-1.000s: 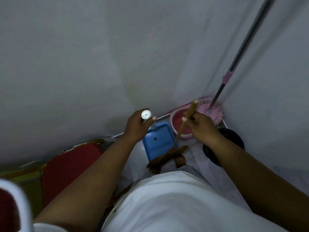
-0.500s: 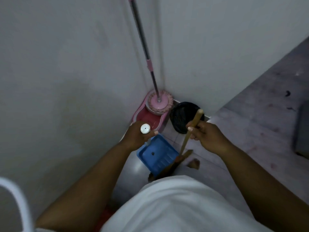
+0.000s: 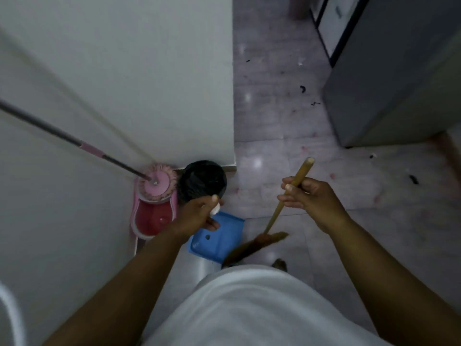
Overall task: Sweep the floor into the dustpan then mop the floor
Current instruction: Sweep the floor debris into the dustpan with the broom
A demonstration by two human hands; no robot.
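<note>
The view is dim and greyish, with muted colours and weak, soft shadows. Pale glare spots shine on the glossy floor [image 3: 274, 121] — reflections of light from above. The broom head [image 3: 259, 242] smears with motion blur, and the whole frame looks slightly soft. Wide-angle distortion slants the wall [image 3: 124, 71] and stretches the mop pole [image 3: 50, 128] toward the left edge.

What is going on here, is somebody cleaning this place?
Yes. A person grips a blue dustpan by its white handle with the left hand and holds a wooden broom in the right hand. The mop stands untouched in its pink bucket in the corner, beside a black bin. Dark bits of dirt lie on the tiled floor ahead, so sweeping is not finished.
</note>
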